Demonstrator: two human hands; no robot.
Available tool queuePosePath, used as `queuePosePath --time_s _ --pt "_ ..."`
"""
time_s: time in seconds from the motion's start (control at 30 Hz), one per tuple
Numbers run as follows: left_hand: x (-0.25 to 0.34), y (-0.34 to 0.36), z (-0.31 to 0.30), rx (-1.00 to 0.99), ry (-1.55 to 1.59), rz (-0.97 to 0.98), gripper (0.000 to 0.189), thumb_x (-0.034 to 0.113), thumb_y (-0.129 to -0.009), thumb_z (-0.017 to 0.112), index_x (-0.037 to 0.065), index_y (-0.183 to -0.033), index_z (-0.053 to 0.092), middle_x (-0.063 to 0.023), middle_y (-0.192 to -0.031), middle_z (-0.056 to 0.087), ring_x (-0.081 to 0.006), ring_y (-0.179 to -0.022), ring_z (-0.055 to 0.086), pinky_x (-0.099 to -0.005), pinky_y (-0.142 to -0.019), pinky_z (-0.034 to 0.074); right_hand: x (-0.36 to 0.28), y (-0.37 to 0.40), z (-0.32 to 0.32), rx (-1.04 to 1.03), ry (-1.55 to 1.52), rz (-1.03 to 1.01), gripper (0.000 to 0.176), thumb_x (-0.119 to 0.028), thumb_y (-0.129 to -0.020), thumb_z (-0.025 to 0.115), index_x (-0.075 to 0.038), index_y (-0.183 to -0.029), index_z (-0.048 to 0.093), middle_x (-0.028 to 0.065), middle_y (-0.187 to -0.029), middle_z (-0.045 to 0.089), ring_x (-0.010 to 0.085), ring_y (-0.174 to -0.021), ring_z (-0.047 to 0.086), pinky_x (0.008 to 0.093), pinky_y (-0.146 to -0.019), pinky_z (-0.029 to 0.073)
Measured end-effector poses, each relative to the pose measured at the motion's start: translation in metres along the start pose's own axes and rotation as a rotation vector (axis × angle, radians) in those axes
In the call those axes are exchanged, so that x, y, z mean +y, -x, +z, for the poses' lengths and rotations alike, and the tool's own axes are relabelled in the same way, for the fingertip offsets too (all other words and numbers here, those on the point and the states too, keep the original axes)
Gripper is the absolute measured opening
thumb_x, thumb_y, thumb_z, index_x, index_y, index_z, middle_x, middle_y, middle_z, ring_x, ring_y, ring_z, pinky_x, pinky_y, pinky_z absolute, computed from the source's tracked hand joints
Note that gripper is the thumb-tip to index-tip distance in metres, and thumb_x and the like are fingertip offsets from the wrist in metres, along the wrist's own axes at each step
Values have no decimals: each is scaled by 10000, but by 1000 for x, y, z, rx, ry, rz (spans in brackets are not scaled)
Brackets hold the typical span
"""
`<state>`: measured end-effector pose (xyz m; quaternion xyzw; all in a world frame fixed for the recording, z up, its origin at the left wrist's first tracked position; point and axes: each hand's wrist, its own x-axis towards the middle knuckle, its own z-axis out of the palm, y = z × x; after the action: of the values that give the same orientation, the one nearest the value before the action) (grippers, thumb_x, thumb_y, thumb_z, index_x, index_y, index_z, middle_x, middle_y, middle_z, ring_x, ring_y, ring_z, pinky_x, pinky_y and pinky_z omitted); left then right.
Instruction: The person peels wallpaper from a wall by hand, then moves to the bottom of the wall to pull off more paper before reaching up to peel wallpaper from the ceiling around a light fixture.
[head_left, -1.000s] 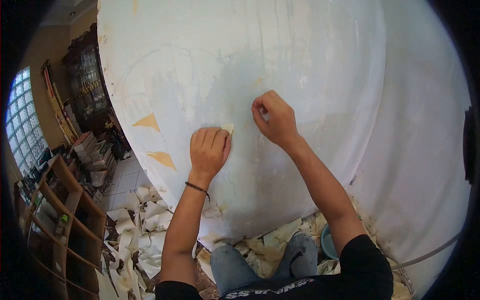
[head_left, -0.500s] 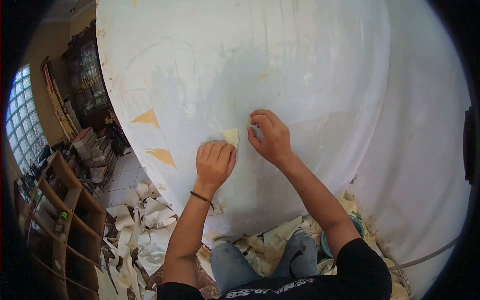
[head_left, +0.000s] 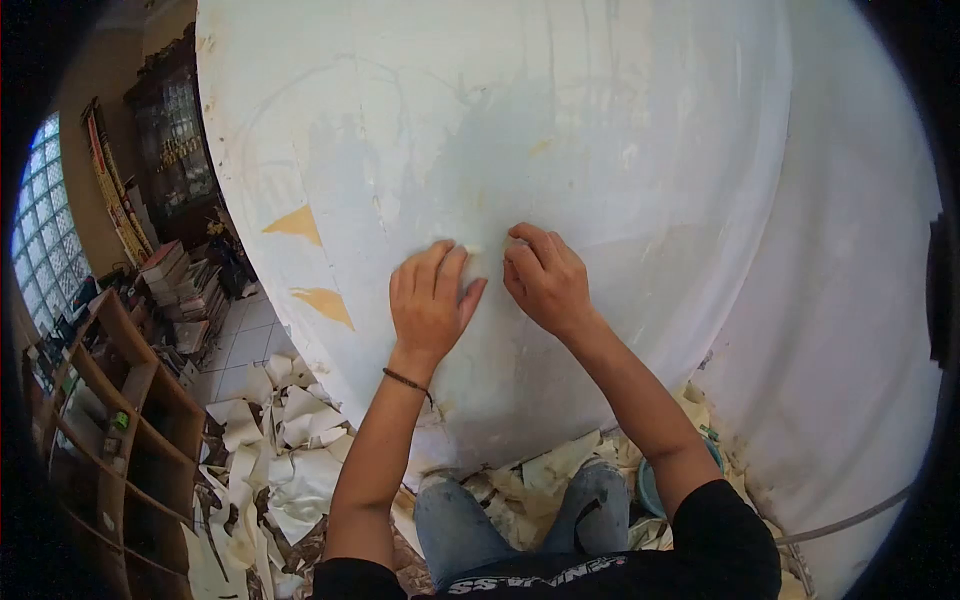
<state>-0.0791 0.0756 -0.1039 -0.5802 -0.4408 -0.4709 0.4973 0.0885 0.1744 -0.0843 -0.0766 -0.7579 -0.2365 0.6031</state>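
Note:
My left hand (head_left: 430,300) rests against the pale wall (head_left: 640,170), its fingers stretched upward and the thumb apart. A small cream scrap of wallpaper (head_left: 474,250) shows beside its fingertips, mostly covered by the hand. To the right, close to the wall, my right hand (head_left: 548,280) has its fingers curled in and pressed together. Whatever its fingertips may hold is hidden. Two tan torn wallpaper patches, one upper (head_left: 296,225) and one lower (head_left: 325,306), cling to the wall on the left.
Torn wallpaper sheets (head_left: 305,485) litter the floor at lower left and around my knees. A wooden shelf unit (head_left: 140,440) stands left, with stacked books (head_left: 185,285) behind it. A teal basin (head_left: 650,490) sits by my right arm; a cable (head_left: 850,520) crosses lower right.
My left hand has moved up over the cream scrap, and its fingers have straightened. My right hand's fingers have curled in more tightly. The camera view has shifted slightly.

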Motion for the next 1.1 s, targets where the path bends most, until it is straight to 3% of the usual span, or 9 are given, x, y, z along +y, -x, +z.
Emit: queuePosePath --time_s 0.1,0.27,0.43,0.53,0.7,0.83,0.97,1.0,1.1 --pt "-1 -11 3 -7 -32 29 347 136 -802 845 94 -1106 683 -52 -1176 664 -273 -1031 617 -418 -878 477 0 3 1 -21 3 -20 239 0 -755 731 -70 -934 590 79 -1122 655 246 -859 661 369 -690 571" --pt "-3 -12 13 44 69 41 334 54 -788 829 103 -1075 666 -32 -1011 697 -252 -920 644 -404 -821 464 -3 9 2 -81 -63 -62 217 -2 -768 725 -76 -921 590 65 -1031 655 252 -840 652 385 -686 562" --pt "-6 -3 14 14 140 -3 379 13 -782 812 94 -1109 640 -32 -966 693 -252 -883 649 -403 -817 463 -5 16 1 -84 -214 119 243 11 -766 767 -83 -920 606 45 -872 635 242 -772 637 374 -655 543" --pt "-4 -2 10 -10 168 12 367 13 -776 799 97 -1097 643 -24 -972 680 -240 -868 640 -394 -802 463 -2 11 2 -30 -260 270 263 -14 -764 756 -92 -978 624 74 -903 633 264 -793 651 388 -670 544" --pt "9 13 -2 -100 185 72 334 -2 -720 779 113 -1017 681 -32 -944 674 -252 -876 642 -398 -797 464 -4 -3 0 -19 -193 265 273 -50 -767 775 -99 -1000 642 73 -929 633 270 -818 650 402 -680 540" --pt "30 41 -13 -244 249 105 245 51 -730 779 109 -953 696 -31 -934 650 -265 -872 635 -418 -798 480 -4 -2 -3 -58 -127 124 249 -93 -750 805 -95 -939 643 67 -934 617 276 -820 634 396 -668 521" --pt "45 56 -23 -639 475 55 142 126 -800 775 79 -904 690 -66 -978 647 -297 -874 645 -433 -779 518 2 0 -9 -112 -152 55 220 -68 -762 812 -91 -877 626 63 -902 619 276 -754 621 373 -641 515" --pt "47 55 -23 -776 522 38 130 150 -827 770 71 -887 686 -79 -998 646 -310 -866 649 -439 -770 533 4 0 -11 -124 -213 134 206 -53 -782 801 -82 -858 612 64 -905 620 260 -747 621 362 -651 516" --pt "53 48 -25 -895 487 31 104 144 -865 748 71 -888 677 -103 -1000 650 -330 -853 661 -446 -751 550 15 -14 -11 -43 -315 286 187 -32 -812 780 -66 -864 604 78 -914 614 262 -735 621 369 -649 516"
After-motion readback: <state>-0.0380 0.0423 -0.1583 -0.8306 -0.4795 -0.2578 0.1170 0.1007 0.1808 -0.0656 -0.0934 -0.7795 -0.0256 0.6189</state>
